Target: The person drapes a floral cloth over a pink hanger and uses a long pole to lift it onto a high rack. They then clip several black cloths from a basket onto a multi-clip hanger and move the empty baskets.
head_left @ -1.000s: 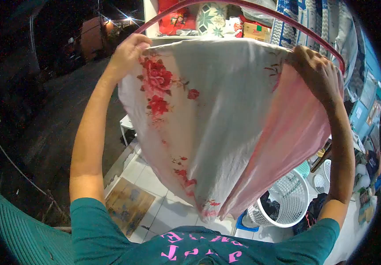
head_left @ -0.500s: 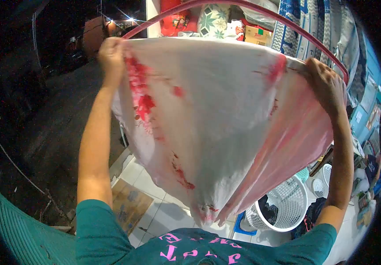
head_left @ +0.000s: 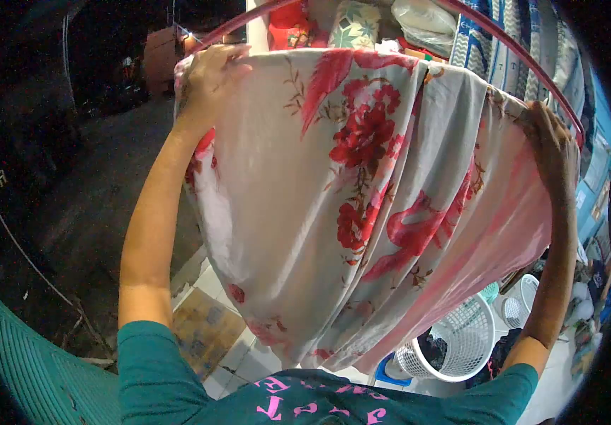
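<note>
A thin floral sheet (head_left: 270,156), whitish with red and pink flowers, spreads before me from a pink bar (head_left: 493,21) that curves across the top. Its top edge runs between my two hands, and its lower part falls in folds toward my chest. My left hand (head_left: 210,81) grips the sheet at its upper left corner, fingers pointing right along the edge and a little blurred. At the upper right, close under the bar, my right hand (head_left: 550,138) is closed on the sheet's edge, its fingertips partly hidden.
A white laundry basket (head_left: 472,340) with dark clothes stands low on the right, beside a blue stool (head_left: 392,372). Patterned blue and white fabrics (head_left: 507,35) hang at the upper right. A brown mat (head_left: 210,329) lies on tiles; green corrugated sheeting (head_left: 29,354) edges the left.
The sheet has shifted, and large red flowers now show at its middle. My left hand has moved slightly up and right, my right hand slightly right and down. More folds show on the right.
</note>
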The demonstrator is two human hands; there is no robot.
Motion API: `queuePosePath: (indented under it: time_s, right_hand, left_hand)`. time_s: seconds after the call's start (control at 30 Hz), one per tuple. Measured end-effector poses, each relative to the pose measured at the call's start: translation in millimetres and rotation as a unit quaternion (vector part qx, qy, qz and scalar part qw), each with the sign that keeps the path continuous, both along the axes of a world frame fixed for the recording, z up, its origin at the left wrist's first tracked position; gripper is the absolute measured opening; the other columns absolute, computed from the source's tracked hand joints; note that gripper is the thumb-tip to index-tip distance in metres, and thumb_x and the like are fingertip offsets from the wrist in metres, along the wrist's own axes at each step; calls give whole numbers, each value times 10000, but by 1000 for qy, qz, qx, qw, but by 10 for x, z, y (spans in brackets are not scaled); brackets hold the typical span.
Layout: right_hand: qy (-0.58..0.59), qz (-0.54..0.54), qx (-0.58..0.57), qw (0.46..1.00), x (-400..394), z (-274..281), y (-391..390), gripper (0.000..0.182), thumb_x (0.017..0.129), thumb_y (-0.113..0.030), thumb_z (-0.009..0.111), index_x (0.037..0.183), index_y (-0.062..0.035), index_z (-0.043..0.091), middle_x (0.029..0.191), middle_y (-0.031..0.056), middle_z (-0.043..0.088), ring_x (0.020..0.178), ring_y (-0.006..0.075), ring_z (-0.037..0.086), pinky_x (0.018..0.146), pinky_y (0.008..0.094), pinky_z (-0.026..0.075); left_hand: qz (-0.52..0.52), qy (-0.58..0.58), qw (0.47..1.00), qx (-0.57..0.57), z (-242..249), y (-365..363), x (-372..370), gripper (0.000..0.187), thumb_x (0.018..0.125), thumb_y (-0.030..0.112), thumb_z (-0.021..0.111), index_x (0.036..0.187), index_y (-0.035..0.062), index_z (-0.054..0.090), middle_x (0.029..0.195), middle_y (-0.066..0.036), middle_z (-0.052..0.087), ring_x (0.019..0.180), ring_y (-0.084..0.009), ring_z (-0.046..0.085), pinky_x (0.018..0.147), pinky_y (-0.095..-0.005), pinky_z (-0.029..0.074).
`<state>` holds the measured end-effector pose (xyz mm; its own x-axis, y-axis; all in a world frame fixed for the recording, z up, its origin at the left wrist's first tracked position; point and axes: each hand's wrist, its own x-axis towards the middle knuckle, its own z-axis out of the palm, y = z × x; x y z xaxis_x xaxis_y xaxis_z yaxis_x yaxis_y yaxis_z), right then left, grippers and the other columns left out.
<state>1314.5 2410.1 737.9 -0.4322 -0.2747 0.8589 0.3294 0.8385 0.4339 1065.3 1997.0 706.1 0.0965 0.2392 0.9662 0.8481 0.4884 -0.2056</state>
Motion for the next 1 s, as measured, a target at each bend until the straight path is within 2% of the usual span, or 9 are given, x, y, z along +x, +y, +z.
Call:
queuePosePath:
  time_s: [0.23, 0.33, 0.4, 0.43, 0.47, 0.6, 0.7, 0.8, 1.0]
  right_hand:
    - [-38, -32, -27, 998, 78, -68, -121, 185, 838, -209, 481, 996, -115, 498, 1008, 80, 578, 905, 296, 566, 735, 390, 459]
    - [10, -10, -1, 1000, 153, -152, 68, 173, 844, -245, 470, 945, -109, 502, 975, 85, 580, 928, 305, 551, 752, 385, 450]
    - [-8, -45, -77, 996, 322, -83, 146, 192, 843, -250, 471, 965, -107, 512, 993, 89, 580, 942, 303, 546, 768, 381, 446]
    - [-37, -77, -155, 984, 395, -76, 238, 212, 843, -254, 473, 985, -104, 522, 1011, 93, 580, 957, 301, 541, 785, 377, 442]
    - [74, -27, -15, 997, 385, -198, 795, 268, 845, -272, 466, 1037, -98, 534, 1051, 102, 574, 977, 288, 537, 828, 361, 425]
    - [34, 21, -21, 999, 264, -28, 446, 277, 844, -263, 469, 1059, -104, 539, 1048, 126, 574, 964, 281, 548, 797, 354, 441]
    - [44, -13, -36, 998, 160, 55, 240, 226, 842, -252, 463, 988, -98, 539, 1002, 122, 578, 941, 288, 550, 742, 364, 451]
    - [43, 4, 15, 999, 25, -3, 89, 185, 832, -256, 471, 933, -103, 500, 939, 111, 571, 890, 297, 557, 703, 387, 450]
    - [3, 15, -1, 1000, 245, -69, -3, 213, 832, -283, 476, 1000, -154, 494, 1020, 94, 572, 922, 298, 557, 725, 398, 456]
  left_hand:
    - [28, 15, 998, -46, 26, -28, 21, 68, 723, 43, 629, 773, 24, 587, 772, -49, 555, 776, -156, 518, 724, -267, 420]
    - [-17, -11, 990, 137, 115, -613, -248, 74, 709, 91, 617, 716, 18, 602, 729, -74, 586, 703, -195, 555, 637, -321, 438]
    - [241, 76, 950, 183, 95, -1491, -546, 92, 710, 112, 619, 685, 23, 619, 762, -89, 625, 701, -202, 580, 649, -314, 446]
    - [213, -83, 903, 363, -39, -1968, -747, 76, 720, 100, 617, 736, 27, 626, 773, -102, 625, 683, -219, 581, 680, -318, 458]
    - [261, -66, 878, 397, -191, -2361, -895, 68, 748, 76, 596, 774, 21, 625, 784, -105, 612, 729, -218, 584, 715, -316, 468]
    - [-101, 41, 984, 142, 36, -464, 360, 251, 808, 34, 514, 1058, 39, 518, 1076, -114, 495, 944, -214, 518, 843, -301, 416]
    - [-33, 3, 997, -72, 277, 258, 323, 200, 837, 103, 513, 1011, 12, 550, 1038, -85, 557, 1016, -153, 502, 888, -276, 370]
    - [-56, -173, 980, -76, 175, 261, 201, 158, 832, 101, 527, 949, 11, 583, 924, -66, 592, 920, -130, 541, 827, -251, 398]
    - [-109, -80, 991, -19, 69, 122, 185, 115, 824, 96, 538, 874, 13, 600, 811, -65, 580, 783, -159, 542, 712, -259, 417]
